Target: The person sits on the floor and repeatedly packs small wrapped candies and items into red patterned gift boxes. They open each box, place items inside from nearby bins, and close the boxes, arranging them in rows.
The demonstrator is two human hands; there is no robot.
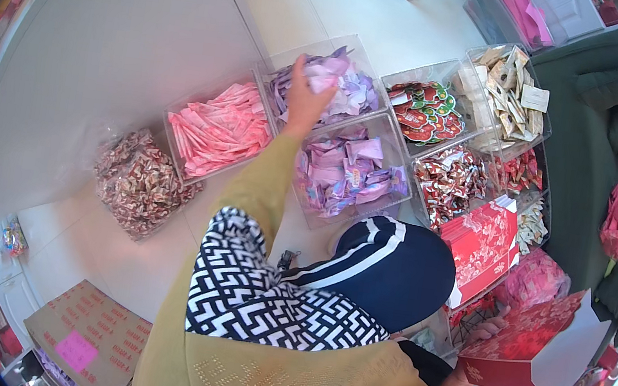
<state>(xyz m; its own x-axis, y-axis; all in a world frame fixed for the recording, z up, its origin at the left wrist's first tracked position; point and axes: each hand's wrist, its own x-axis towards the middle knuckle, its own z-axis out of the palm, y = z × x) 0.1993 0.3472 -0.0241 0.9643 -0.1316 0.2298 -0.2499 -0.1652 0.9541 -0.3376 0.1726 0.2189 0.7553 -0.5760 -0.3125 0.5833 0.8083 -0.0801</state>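
My left hand (311, 95) reaches into a clear plastic bin (359, 46) of lilac packets. Its thumb and fingers close around a pale lilac packet (327, 74). At the right, my right hand (483, 334) holds a red floral paper box (525, 342) by its side; the box's white inner flap faces outward. Part of that hand is hidden by the box. Nearest the left forearm are a bin of pink stick packets (220, 127) and a bin of shiny purple packets (348, 169). A stack of similar red floral boxes (482, 247) sits beside my knee (393, 270).
More bins hold red-and-green shaped packets (424, 111), beige packets (506, 96) and red-and-white wrapped pieces (450, 180). A clear bag of brown-and-white wrapped pieces (141, 184) lies at left. A cardboard carton (88, 334) stands lower left; a green sofa (580, 136) borders the right.
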